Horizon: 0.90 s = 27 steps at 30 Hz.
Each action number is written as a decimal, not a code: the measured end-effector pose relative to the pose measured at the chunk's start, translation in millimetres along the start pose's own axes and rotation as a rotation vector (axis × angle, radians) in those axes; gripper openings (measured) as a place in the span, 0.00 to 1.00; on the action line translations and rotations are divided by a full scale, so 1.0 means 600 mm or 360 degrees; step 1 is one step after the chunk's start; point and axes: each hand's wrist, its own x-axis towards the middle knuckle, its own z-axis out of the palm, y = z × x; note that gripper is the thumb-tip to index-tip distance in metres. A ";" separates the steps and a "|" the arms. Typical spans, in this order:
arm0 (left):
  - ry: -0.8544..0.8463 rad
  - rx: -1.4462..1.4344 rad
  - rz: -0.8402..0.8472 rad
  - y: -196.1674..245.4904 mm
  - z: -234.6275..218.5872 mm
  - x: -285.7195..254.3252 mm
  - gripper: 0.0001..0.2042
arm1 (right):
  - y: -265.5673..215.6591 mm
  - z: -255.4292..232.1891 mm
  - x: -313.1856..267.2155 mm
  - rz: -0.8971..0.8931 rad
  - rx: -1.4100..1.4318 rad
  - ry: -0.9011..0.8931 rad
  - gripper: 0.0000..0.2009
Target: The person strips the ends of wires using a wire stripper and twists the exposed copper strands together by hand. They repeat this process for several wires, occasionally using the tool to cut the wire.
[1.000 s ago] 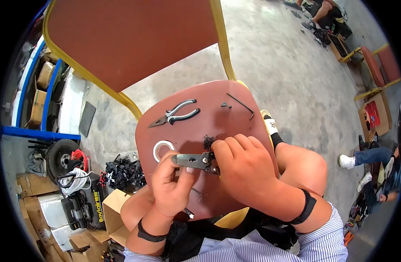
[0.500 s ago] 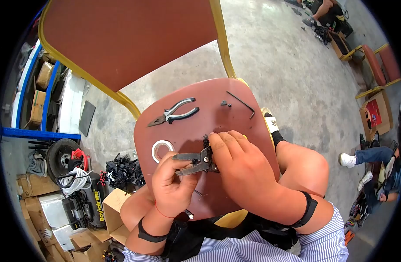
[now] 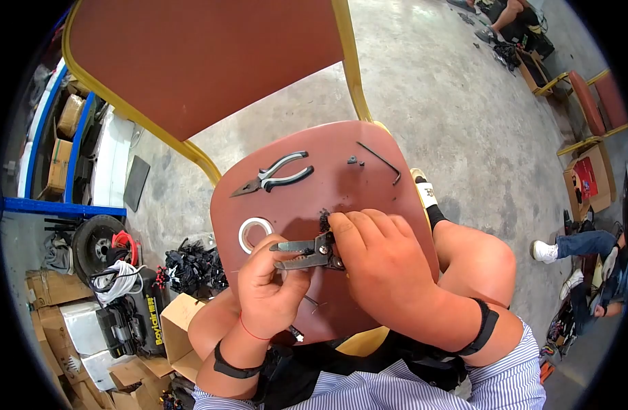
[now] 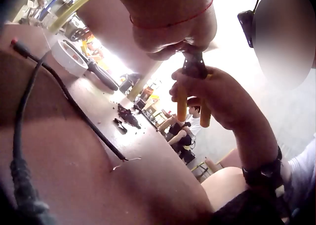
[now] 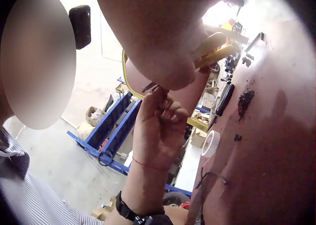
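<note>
The right hand grips the yellow handles of the wire stripper above the chair seat — its jaws slightly parted. The left hand pinches a thin wire at those jaws. Pliers, a tape roll and a hex key lie beyond.

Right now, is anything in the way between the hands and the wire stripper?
Nothing visible. The right hand already grips the stripper's handles, and the left hand pinches at its jaws. The pliers and tape roll lie apart on the chair seat.
</note>
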 end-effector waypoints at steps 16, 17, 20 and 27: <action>0.0083 -0.0147 -0.0239 0.019 0.003 0.005 0.02 | -0.002 -0.015 0.010 0.0033 -0.0245 -0.0070 0.04; 0.0107 -0.0184 -0.0243 0.021 0.004 0.006 0.02 | -0.002 -0.014 0.011 0.0022 -0.0235 -0.0053 0.04; 0.0074 -0.0111 -0.0186 0.019 0.001 0.005 0.03 | 0.001 0.000 0.007 -0.0010 -0.0198 -0.0014 0.04; 0.0053 0.0048 -0.0073 0.022 -0.002 0.005 0.04 | -0.001 0.009 0.002 -0.0007 -0.0138 0.0008 0.14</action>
